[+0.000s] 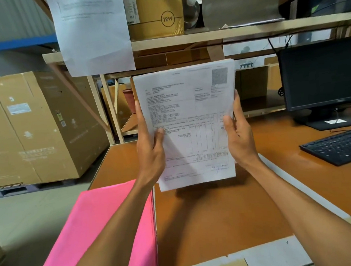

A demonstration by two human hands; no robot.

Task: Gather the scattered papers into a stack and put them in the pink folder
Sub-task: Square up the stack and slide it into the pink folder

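Observation:
A stack of printed white papers point(190, 119) stands upright in the air above the orange desk point(213, 213), its lower edge just over the desk top. My left hand point(150, 147) grips the stack's left edge, thumb on the front sheet. My right hand point(239, 132) grips the right edge, thumb on the front and fingers behind. The pink folder point(94, 228) lies at the desk's front left corner, hanging over the edge, partly under my left forearm.
A black monitor point(322, 74) and a black keyboard point(337, 146) stand at the desk's right. A shelf point(246, 30) above holds a lighting box point(155, 11) and a bottle; a loose sheet point(92, 32) hangs from it. Large cardboard boxes point(35, 126) stand on the left.

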